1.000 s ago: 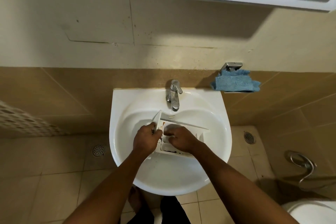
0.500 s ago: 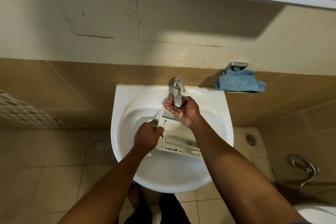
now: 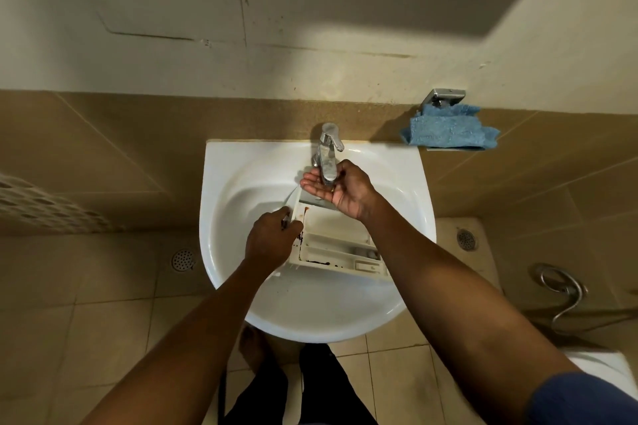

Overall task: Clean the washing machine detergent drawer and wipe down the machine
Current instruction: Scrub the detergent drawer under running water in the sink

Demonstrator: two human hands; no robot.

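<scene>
Nearest, one bare foot [image 3: 253, 345] stands on the tiled floor below the near rim of the one white sink [image 3: 310, 324]. One detergent drawer [image 3: 336, 245] sits inside the bowl, compartments facing up, with dark brown residue along its near and left edges. Its long axis runs from the near-right part of the bowl to the far middle, where its far end lies below the tap. The left hand [image 3: 272, 240] grips the drawer's left edge with curled fingers. Farther back, the right hand [image 3: 340, 188] is turned palm up, loosely cupped and holding nothing, under the spout of the single chrome tap [image 3: 328, 152] at the sink's far edge, covering the drawer's far end. Two floor drains [image 3: 183, 259] [image 3: 466, 240] flank the sink. One blue cloth [image 3: 448, 131] hangs on the wall beyond the far right corner.
</scene>
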